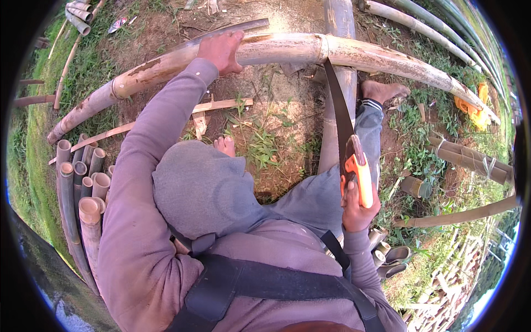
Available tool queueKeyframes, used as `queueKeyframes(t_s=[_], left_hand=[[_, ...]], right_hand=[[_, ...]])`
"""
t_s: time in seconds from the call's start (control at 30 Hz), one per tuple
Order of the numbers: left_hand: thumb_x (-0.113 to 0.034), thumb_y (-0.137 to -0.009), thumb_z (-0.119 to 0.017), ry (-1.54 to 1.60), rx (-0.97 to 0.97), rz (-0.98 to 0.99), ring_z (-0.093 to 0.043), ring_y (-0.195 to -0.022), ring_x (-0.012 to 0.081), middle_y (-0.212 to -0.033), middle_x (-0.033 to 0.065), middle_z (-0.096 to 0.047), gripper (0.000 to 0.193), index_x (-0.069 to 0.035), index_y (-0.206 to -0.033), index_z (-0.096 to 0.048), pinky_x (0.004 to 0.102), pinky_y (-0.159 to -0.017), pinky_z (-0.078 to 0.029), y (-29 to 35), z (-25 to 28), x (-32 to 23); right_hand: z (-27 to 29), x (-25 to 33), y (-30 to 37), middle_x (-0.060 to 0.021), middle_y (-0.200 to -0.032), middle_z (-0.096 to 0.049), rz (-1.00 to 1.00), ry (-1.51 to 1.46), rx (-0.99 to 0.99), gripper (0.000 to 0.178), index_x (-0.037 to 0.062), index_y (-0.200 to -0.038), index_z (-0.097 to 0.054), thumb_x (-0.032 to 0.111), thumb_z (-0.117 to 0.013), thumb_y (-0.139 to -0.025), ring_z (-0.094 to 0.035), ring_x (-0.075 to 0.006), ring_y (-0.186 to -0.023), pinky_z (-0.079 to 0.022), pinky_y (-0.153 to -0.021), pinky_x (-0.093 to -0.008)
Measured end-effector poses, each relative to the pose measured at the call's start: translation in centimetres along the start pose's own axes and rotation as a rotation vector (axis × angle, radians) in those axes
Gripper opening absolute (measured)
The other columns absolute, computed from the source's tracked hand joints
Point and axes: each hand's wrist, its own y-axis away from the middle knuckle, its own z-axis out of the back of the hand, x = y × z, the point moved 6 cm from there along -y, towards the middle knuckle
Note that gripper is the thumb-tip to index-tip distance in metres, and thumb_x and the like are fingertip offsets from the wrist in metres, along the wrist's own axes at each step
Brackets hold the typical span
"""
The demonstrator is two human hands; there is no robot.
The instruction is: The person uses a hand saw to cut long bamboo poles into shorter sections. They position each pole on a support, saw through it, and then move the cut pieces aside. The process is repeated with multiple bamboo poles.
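Note:
A long, pale bamboo pole [285, 50] with brown patches lies across the far part of the view, looking bent by the lens. My left hand [222, 52] grips it left of the middle, fingers over its top. In my right hand [359, 210] is a handsaw [342, 105] with an orange handle, its dark blade pointing away from me. The blade's tip meets the pole's near side just beside a node. Beneath the pole, a thick bamboo log [336, 133] runs away from me and crosses under it near the cut spot.
Cut bamboo tubes [100, 185] stand bundled at the left. Bare feet [384, 91] rest on soil and grass by the log. Tied bamboo pieces [470, 160] and an orange-yellow plastic bag [473, 108] lie right. Split strips [224, 104] lie on the ground; more poles [420, 27] stretch out at far right.

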Motion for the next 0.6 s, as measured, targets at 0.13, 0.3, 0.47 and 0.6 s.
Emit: queueKeyframes(t_s=[0.13,0.3,0.47,0.6], left_hand=[[-0.041,-0.071,-0.089,-0.028,-0.004,0.007,-0.063,-0.127,0.0353,-0.136,0.0167,-0.063,0.095,-0.012,-0.151,-0.047,0.0468,-0.107,-0.051,-0.4,-0.1,-0.4],[-0.041,-0.071,-0.089,0.001,-0.017,-0.030,-0.062,-0.128,0.0348,-0.138,0.0154,-0.063,0.097,-0.012,-0.152,-0.046,0.0472,-0.107,-0.052,-0.9,1.1,-2.1],[-0.041,-0.070,-0.090,0.007,-0.092,-0.013,-0.063,-0.127,0.0357,-0.138,0.0158,-0.064,0.096,-0.012,-0.151,-0.047,0.0473,-0.107,-0.052,0.3,0.1,0.4],[-0.043,-0.072,-0.091,-0.016,-0.053,0.002,-0.065,-0.124,0.0341,-0.136,0.0133,-0.065,0.090,-0.014,-0.146,-0.050,0.0499,-0.103,-0.053,0.2,-1.1,-0.4]], right_hand=[[-2.3,-1.9,-4.8,-0.0003,-0.071,-0.063,0.141,0.093,-0.026,0.026,-0.0050,-0.120,-0.066,0.011,-0.071,-0.101,-0.055,-0.0049,-0.054,-0.044,-0.048,-0.0218],[-9.9,-0.8,-23.8,-0.0102,-0.075,-0.072,0.057,0.136,-0.065,0.028,-0.0059,-0.103,-0.073,0.019,-0.078,-0.092,-0.067,-0.0139,-0.071,-0.054,-0.065,-0.0337],[-4.2,1.6,-9.2,-0.0044,-0.077,-0.070,0.020,-0.046,0.033,0.017,-0.0037,-0.109,-0.068,0.009,-0.073,-0.099,-0.061,-0.0051,-0.063,-0.046,-0.056,-0.0210],[-0.5,1.3,-1.1,0.0017,-0.067,-0.060,-0.001,0.044,-0.028,0.023,-0.0035,-0.120,-0.067,0.011,-0.068,-0.103,-0.053,-0.0047,-0.050,-0.042,-0.045,-0.0213]])
